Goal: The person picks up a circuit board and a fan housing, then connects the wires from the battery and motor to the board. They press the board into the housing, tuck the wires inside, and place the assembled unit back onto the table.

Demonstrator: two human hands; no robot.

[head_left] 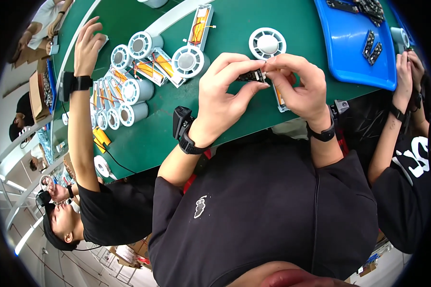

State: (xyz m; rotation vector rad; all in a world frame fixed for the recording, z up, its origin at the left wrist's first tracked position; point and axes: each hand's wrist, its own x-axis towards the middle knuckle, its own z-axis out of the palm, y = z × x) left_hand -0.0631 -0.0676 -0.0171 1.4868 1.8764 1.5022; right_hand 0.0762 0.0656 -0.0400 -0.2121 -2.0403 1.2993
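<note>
My left hand (225, 98) pinches a small black circuit board (249, 76) between thumb and fingers. Against the board's right end, my right hand (299, 86) is closed, its fingertips on what looks like a small white plug (267, 75); the wire itself is mostly hidden. Beneath both hands lies a light-blue device with a round vented head (267, 44). Its long housing shows only in part below my right fingers, with an orange strip inside.
Several similar light-blue devices (189, 61) with orange batteries and wires crowd the green table (177, 110) on the left. A blue tray (340, 62) with black circuit boards stands at right. A co-worker's arm (81, 119) reaches in at left; another co-worker's hands (404, 76) are at right.
</note>
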